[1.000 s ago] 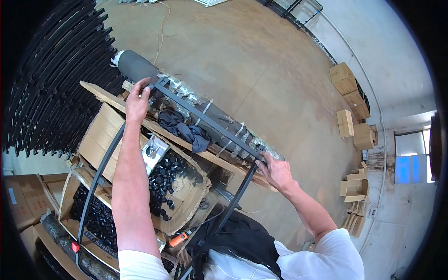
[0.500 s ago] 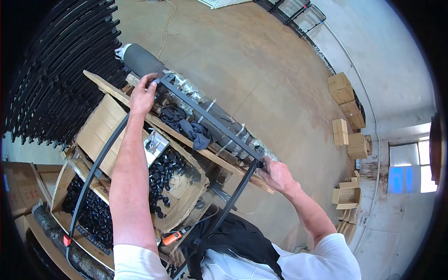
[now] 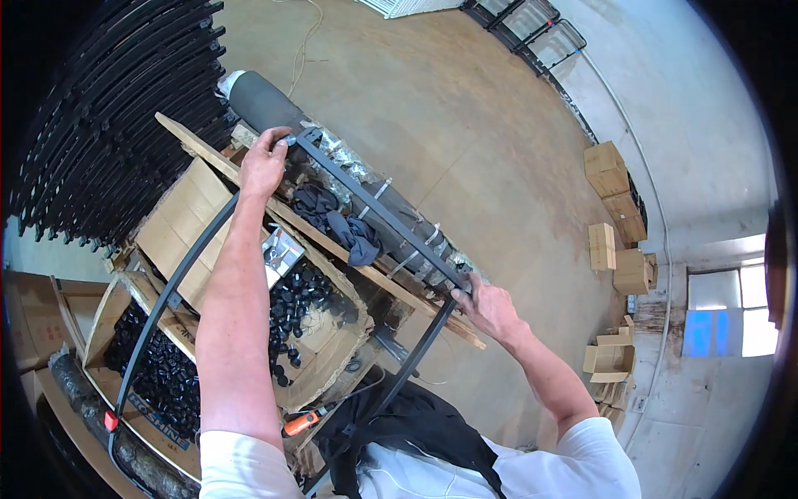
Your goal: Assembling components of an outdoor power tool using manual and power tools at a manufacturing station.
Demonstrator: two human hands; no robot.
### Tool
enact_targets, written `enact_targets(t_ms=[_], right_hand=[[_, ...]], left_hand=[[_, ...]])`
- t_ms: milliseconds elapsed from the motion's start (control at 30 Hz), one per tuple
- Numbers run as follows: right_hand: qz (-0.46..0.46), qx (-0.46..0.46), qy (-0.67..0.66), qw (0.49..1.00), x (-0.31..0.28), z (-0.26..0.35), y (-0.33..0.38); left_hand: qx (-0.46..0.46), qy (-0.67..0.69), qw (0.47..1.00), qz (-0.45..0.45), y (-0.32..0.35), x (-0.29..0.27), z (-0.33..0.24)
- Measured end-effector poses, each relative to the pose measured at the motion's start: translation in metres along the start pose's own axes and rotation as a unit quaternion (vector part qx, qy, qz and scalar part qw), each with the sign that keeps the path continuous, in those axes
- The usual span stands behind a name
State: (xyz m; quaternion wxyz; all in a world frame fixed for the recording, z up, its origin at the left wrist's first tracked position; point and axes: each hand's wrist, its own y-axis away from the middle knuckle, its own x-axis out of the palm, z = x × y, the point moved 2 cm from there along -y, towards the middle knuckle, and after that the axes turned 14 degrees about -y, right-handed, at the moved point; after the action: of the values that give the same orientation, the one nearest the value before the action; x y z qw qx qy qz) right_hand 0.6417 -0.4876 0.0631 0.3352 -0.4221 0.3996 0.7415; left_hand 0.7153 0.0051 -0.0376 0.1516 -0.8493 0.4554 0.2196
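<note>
A dark grey metal tube frame [image 3: 378, 208] slants across the space before me, its side bars curving back toward my body. My left hand [image 3: 264, 165] is closed at its far left corner, fingertips pinched at the tube end. At the opposite corner, my right hand [image 3: 492, 309] grips the frame, thumb and fingers against the joint. Whether either hand also has a small part in it is hidden. On the frame's left bar sits a red clip [image 3: 110, 421]. Below my arms, open cardboard boxes hold many black plastic caps [image 3: 303, 291].
A wooden plank [image 3: 332, 245] with a dark cloth [image 3: 353, 237] runs beneath the frame, beside a wrapped grey roll [image 3: 266, 98]. An orange-handled tool [image 3: 303, 422] lies near my waist. Black frames [image 3: 108, 116] are stacked at left; cartons [image 3: 611, 187] line the right wall.
My right hand has shifted slightly left, its thumb now over the frame's corner. The left hand stays at its corner, and the view has turned a little.
</note>
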Motion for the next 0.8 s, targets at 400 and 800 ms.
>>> enact_targets(t_ms=[400,800], right_hand=[[-0.028,-0.069,0.106,0.992,-0.029,0.042,0.008],[0.044,-0.131,0.136,0.981,-0.026,0.029,0.012]], left_hand=[[0.012,0.002,1.000,-0.019,-0.003,-0.007,0.010],[0.050,-0.094,0.994,-0.027,0.003,-0.006,0.015]])
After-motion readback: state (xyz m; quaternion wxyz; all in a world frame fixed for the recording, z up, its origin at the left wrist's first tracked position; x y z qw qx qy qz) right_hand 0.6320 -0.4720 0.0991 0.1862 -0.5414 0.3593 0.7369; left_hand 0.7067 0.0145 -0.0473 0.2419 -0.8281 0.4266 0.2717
